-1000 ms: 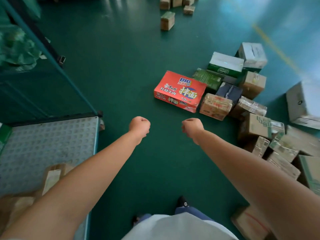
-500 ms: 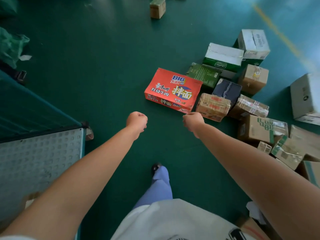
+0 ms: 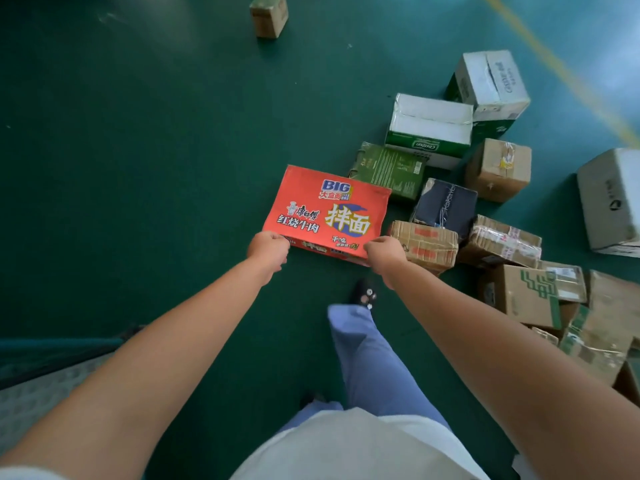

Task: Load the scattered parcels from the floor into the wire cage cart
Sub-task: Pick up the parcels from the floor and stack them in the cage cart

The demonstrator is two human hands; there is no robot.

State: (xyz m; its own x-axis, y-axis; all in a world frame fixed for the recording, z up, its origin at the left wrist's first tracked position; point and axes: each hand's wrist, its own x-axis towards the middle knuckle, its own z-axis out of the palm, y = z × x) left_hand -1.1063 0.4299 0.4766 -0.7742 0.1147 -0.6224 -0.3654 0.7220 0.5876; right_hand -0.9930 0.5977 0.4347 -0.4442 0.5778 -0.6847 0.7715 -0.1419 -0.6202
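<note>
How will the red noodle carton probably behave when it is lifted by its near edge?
The red noodle carton looks broad, flat and stiff, so it should keep its shape. Its printed surface seems glossy, perhaps slippery. The left hand and right hand grip separate near corners, so tilting seems unlikely.

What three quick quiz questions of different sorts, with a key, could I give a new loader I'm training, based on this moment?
1. True or false: both hands grip the red noodle box.
2. Which parcel touches the red box's far right corner: A) green box, B) white box, C) small brown box?
3. Fill in: the taped brown parcel lies just beside the ___ hand.

Key: 1 true, the left hand and right hand hold its near edge; 2 A; 3 right.
</note>
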